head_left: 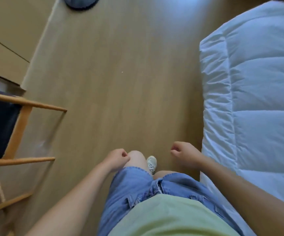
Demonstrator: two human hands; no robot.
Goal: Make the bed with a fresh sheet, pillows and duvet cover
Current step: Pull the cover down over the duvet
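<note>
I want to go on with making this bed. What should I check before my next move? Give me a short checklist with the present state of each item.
1. Left hand free: ok, loosely curled, holds nothing.
2. Right hand free: ok, holds nothing.
3. Floor ahead safe to walk on: ok, no obstacle visible.
4. Wooden chair out of the path: ok, it stands off to the left.
5. White quilted bedding lies flat: ok on the visible part; the rest is out of view.
6. Fresh sheet at hand: cannot tell, none in view.
</note>
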